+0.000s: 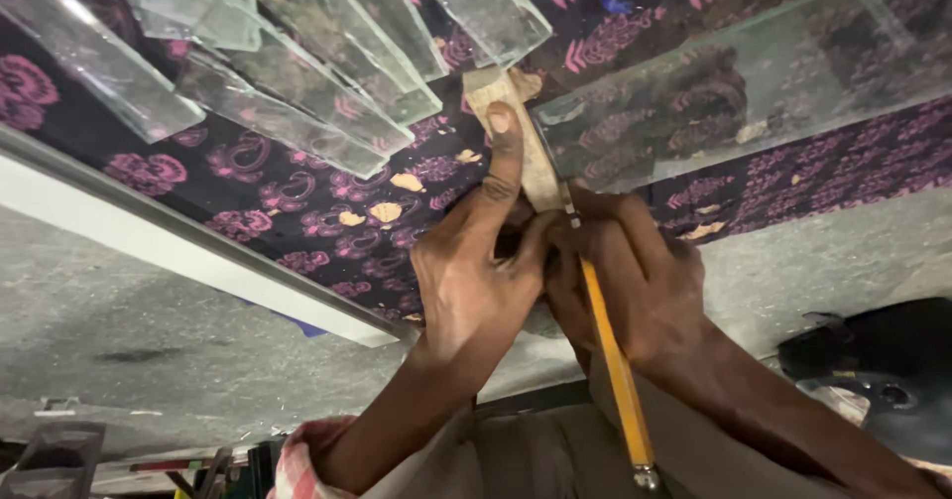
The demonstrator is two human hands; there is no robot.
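At the far left lie about five cut strips of clear glass [297, 72], stacked and fanned over each other on a dark cloth with pink flower prints [268, 196]; a long white bar [188, 251] runs along the near edge of the cloth, and bare grey floor [149, 360] lies open below it, with room to move; in the middle, the left hand [476, 271] presses down on a flat pale wooden strip [521, 152], its first finger stretched long up the wood and the other fingers curled in; just beside it, touching, the right hand [625, 281] is closed tight around one thin yellow-handled tool [615, 370], whose tip sits against the right edge of the wood; one big clear glass sheet [744, 92] lies to the far right, its left edge meeting the wood; a dark round thing [883, 370] sits near right.
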